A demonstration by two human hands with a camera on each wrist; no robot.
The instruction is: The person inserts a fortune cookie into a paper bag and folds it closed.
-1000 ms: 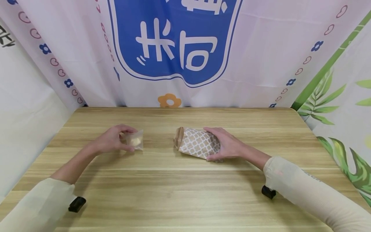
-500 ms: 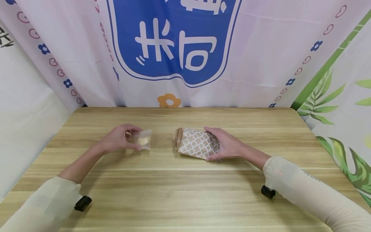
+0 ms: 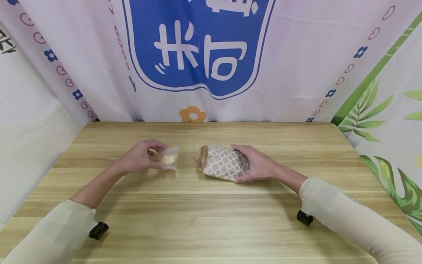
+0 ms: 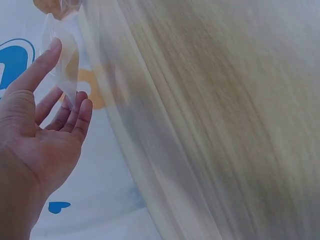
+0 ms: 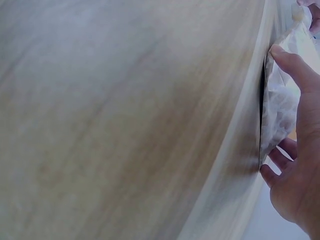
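Note:
My left hand [image 3: 140, 157] pinches a small translucent packet [image 3: 170, 160] with something pale yellow inside, just above the table. In the left wrist view the packet [image 4: 68, 62] stands between thumb and fingers. A brown paper bag [image 3: 224, 163] with a white lattice pattern lies on its side, its open mouth facing left toward the packet. My right hand [image 3: 258, 165] grips the bag's closed end, thumb on the near edge and fingers on the far edge. The right wrist view shows the bag [image 5: 280, 100] from the side. What the bag holds is hidden.
Both hands work over a wood-grain table [image 3: 204, 220]. Behind it hangs a white printed curtain [image 3: 296, 73] with a blue sign. Black clips [image 3: 99, 231] hang under both pale sleeves.
My left hand has moved right with the packet, closer to the bag's mouth. The right hand and the bag have stayed in place.

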